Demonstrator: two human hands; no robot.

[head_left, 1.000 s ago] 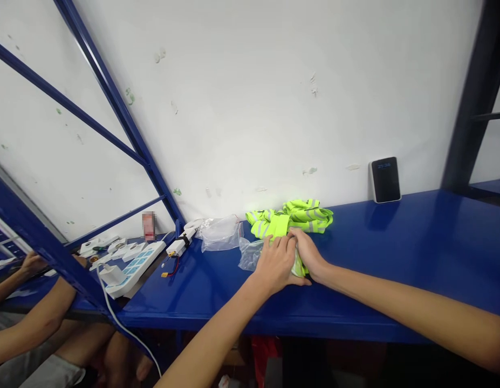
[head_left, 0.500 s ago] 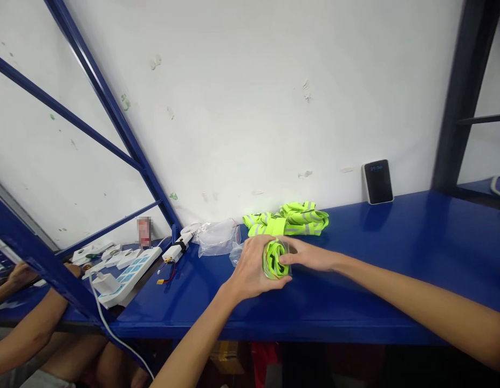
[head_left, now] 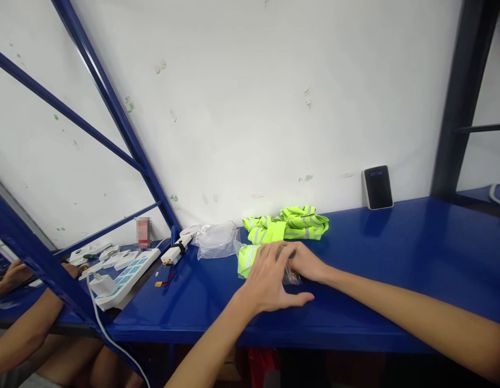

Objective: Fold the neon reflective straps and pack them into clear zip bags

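Note:
A clear plastic bag (head_left: 292, 278) with a rolled neon-yellow reflective vest (head_left: 245, 260) inside lies on the blue table. Across its top rests my left hand (head_left: 269, 277), fingers stretched over the bag and thumb held well apart. My right hand (head_left: 308, 262) is closed at the right end of the bag, its fingers curled at the plastic and partly hidden behind the left hand. Just behind, a loose pile of neon-yellow reflective vests (head_left: 288, 225) sits near the wall.
Flattened clear plastic bags (head_left: 217, 240) lie left of the pile. Near them are a white device with wires (head_left: 177, 251) and a power strip (head_left: 128, 278). A clock-like display (head_left: 377, 187) leans on the wall. Another person's arm (head_left: 35, 328) is beyond the blue frame post (head_left: 43, 264).
The bag has tipped from facing me to lying on its side, rolled end leftward. My left hand has loosened from around it to lie over its top; the right stays at the bag.

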